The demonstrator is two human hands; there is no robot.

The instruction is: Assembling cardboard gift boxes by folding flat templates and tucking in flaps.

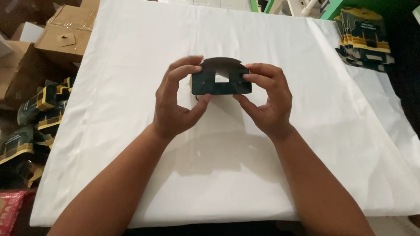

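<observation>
**A:** What do you have close to you right now?

**B:** Your two arms reach out over the white cloth (218,175) on the table. The near part of the cloth has only your shadow on it.

**A:** And your hands?

**B:** Your left hand (175,102) pinches the left end of a small dark card piece (222,78). Its fingers curl over the top and its thumb pushes from below. Your right hand (267,98) does the same on the right end. You hold the piece up, just above the middle of the cloth.

**A:** What does the piece look like?

**B:** It is flat and dark, with a round top edge and a little square hole in the middle. The white cloth shows through the hole. I think you are only starting on this one. It looks flat, with no fold that I can see yet.

**A:** What is farther away?

**B:** On the far right corner of the cloth lies a neat stack of dark and yellow packs (364,39). Those look done. On the left, off the table, is a loose heap of the same kind of packs (37,126). Past that heap, at the far left, sit brown cardboard boxes (65,30).

**A:** So how much is left?

**B:** I think a lot. The heap on the left looks bigger than the neat stack.
</observation>
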